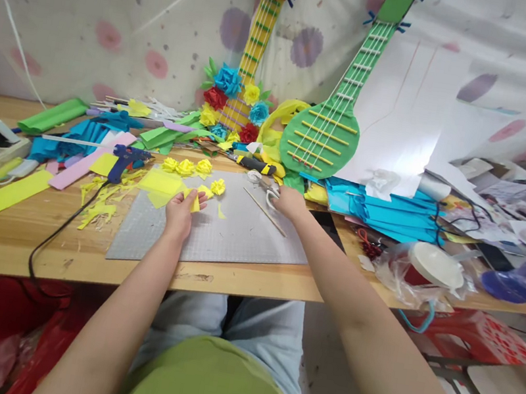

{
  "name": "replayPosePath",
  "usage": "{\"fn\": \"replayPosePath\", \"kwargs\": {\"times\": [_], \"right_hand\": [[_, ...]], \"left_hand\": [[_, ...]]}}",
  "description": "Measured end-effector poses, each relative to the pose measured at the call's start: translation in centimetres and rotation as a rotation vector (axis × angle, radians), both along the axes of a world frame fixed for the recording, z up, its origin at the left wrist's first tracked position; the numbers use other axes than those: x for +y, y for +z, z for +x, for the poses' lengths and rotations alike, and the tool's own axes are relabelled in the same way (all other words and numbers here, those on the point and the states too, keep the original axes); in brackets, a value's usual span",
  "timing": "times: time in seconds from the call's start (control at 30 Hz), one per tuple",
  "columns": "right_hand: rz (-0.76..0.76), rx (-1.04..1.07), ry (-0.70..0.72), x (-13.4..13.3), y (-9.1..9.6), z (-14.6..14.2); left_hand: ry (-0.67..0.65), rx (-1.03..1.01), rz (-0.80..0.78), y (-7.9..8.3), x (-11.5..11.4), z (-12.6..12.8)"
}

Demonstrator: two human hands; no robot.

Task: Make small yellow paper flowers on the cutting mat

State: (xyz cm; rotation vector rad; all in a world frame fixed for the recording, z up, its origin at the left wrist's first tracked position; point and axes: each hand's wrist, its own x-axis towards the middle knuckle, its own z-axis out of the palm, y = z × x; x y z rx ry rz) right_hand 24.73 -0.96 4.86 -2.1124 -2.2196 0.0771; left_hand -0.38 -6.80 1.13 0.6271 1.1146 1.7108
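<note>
The left hand (180, 213) is pinching yellow crepe paper (192, 200) over the cutting mat (241, 237); the right hand (290, 203) is touching scissors (270, 194) near its far edge, grip unclear, bare mat stretching between.

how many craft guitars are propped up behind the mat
2: the yellow guitar left of centre and the green guitar to its right, both cut off at the top. More could be hidden.

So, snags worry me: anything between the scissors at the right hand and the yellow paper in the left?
Yes: a thin stick lies on the grey mat between the scissors and the yellow paper, nearer the scissors.
</note>
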Motion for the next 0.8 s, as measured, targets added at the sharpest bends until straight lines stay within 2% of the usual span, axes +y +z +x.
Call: {"fn": "replayPosePath", "kwargs": {"times": [0.1,0.17,0.23,0.3,0.37,0.43,0.57,0.73,0.8], "right_hand": [[0.042,-0.078,0.024,0.0,0.0,-0.7],[0.163,-0.101,0.105,-0.2,0.6,-2.1],[0.274,-0.055,0.267,-0.4,1.4,-4.4],[0.336,-0.023,0.545,-0.6,1.9,-7.2],[0.359,-0.055,0.796,-0.7,1.7,-10.1],[0.398,-0.109,0.939,-0.6,1.0,-12.5],[0.455,-0.181,1.024,0.5,-0.9,-14.7],[0.453,-0.185,1.069,1.8,-1.8,-14.9],[0.447,-0.134,1.034,1.9,-1.9,-14.9]], "left_hand": [[0.002,-0.052,-0.032,0.2,-0.1,-0.3],[0.004,-0.088,-0.041,0.3,-0.1,-0.6],[-0.004,-0.115,-0.051,0.3,0.0,-0.9],[-0.016,-0.133,-0.068,0.5,-0.1,-1.1],[-0.03,-0.152,-0.084,0.8,-0.2,-1.3],[-0.053,-0.182,-0.087,1.1,-0.4,-1.4],[-0.11,-0.217,-0.073,1.5,-0.7,-1.6],[-0.14,-0.181,-0.078,1.3,-0.7,-1.7],[-0.143,-0.178,-0.083,1.2,-0.6,-1.7]]}}
